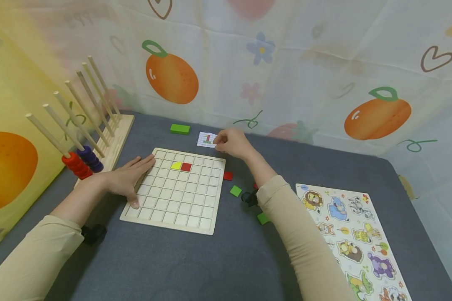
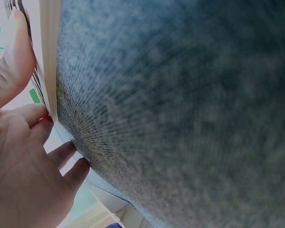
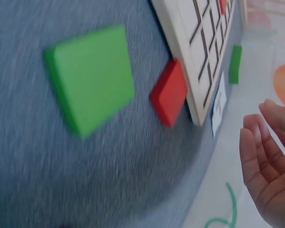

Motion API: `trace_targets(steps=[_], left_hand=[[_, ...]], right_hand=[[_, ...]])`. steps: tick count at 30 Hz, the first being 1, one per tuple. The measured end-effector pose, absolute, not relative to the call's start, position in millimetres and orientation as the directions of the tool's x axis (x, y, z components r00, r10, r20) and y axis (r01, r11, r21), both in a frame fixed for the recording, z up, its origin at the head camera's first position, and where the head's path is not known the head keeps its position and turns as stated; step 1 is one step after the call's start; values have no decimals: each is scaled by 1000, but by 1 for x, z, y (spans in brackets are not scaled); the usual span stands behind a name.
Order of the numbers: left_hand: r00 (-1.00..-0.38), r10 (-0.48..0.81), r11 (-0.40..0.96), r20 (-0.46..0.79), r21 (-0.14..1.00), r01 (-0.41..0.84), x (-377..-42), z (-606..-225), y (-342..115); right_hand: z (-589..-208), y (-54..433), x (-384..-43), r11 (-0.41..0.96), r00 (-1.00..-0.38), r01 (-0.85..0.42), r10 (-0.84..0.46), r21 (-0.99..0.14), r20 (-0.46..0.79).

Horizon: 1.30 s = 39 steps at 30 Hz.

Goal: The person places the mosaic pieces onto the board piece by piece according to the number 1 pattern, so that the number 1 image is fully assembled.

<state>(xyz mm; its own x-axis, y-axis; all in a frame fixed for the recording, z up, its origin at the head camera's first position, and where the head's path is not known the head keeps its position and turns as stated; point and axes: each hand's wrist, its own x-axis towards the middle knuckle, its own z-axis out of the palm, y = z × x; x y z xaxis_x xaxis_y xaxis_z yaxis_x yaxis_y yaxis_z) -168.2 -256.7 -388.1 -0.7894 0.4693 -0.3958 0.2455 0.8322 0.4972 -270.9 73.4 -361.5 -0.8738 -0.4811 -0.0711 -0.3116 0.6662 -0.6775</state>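
Observation:
A square wooden grid board [image 1: 167, 211] lies on the dark table; a yellow tile [image 1: 176, 165] and a red tile [image 1: 186, 167] sit side by side in its upper cells. My left hand [image 1: 129, 177] rests along the board's left edge, thumb at the near part and fingers stretched toward the far corner. Beyond the board, my right hand [image 1: 231, 143] is at the right side of a small pattern card [image 1: 206, 139]. In the right wrist view its fingers [image 3: 248, 151] are slightly bent, with nothing visible between them, and the card [image 3: 219, 108] appears apart from them.
Right of the board lie a loose red tile [image 1: 227, 176] and green tiles [image 1: 235, 191], some partly under the right arm. A green block [image 1: 180, 129] lies near the back edge. The wooden peg stand [image 1: 124, 129] is at left; an animal puzzle board [image 1: 346, 225] at right.

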Motion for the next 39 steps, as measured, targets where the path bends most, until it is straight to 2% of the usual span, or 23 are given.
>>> trace_targets(steps=[9, 19, 33, 39], left_hand=[[-787, 471, 832, -399, 497, 246, -168, -386, -256], [-782, 483, 822, -394, 512, 249, -167, -385, -257], [-784, 478, 823, -396, 512, 244, -167, -384, -257], [-783, 481, 818, -395, 522, 240, -166, -384, -256]], right_hand=[[-358, 108, -272, 690, -853, -307, -506, -655, -132], [-365, 129, -270, 693, -769, -212, -553, -689, -321], [-373, 124, -266, 703, -615, -319, -664, -636, -425], [-375, 121, -263, 712, -599, -326, -665, -622, -447]])
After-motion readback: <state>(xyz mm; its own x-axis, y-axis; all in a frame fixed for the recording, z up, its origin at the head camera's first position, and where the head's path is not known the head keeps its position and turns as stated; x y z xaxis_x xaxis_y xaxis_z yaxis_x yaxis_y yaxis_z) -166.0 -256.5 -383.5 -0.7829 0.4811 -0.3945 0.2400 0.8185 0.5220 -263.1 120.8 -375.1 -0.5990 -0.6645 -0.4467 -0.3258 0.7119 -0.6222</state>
